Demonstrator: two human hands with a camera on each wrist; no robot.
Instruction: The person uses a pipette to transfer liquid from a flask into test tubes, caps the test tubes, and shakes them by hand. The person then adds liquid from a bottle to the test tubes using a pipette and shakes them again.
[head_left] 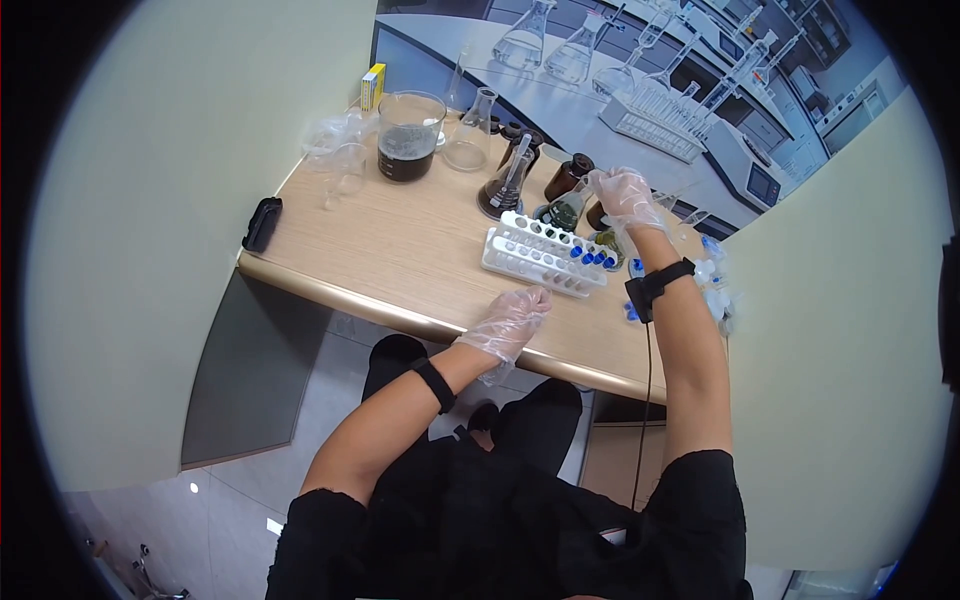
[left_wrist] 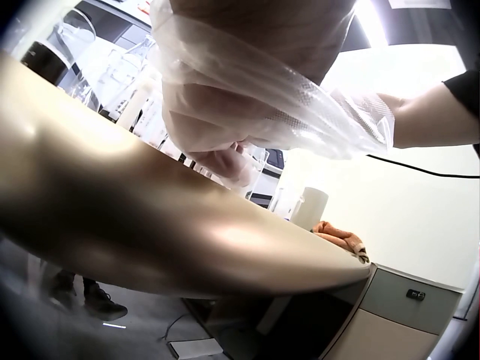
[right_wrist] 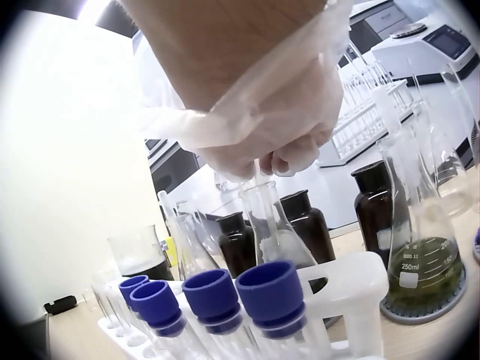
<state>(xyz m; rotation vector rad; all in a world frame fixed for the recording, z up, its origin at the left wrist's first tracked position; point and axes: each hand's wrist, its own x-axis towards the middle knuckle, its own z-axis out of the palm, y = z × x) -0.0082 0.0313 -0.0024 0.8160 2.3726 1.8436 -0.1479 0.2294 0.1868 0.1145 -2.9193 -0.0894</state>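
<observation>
My gloved right hand (head_left: 622,197) is above a conical flask of dark green liquid (head_left: 562,212), at its mouth. In the right wrist view its curled fingers pinch the top of a thin pale dropper (right_wrist: 260,171), whose lower part runs into the flask's neck; the fingers hide most of it. Just in front stands a white test tube rack (head_left: 520,262) holding several tubes with blue caps (right_wrist: 270,289). Near the table's front edge rests my gloved left hand (head_left: 515,318), fingers loosely curled with nothing visible in them, close to the rack's near side.
A beaker of dark liquid (head_left: 405,160) and a clear conical flask (head_left: 467,145) stand at the back left. Another flask (head_left: 497,192) holds a dropper. Brown bottles (head_left: 568,175) stand behind the flasks. A yellow-green flask (right_wrist: 424,266) sits to the right. A black object (head_left: 262,225) lies at the left edge.
</observation>
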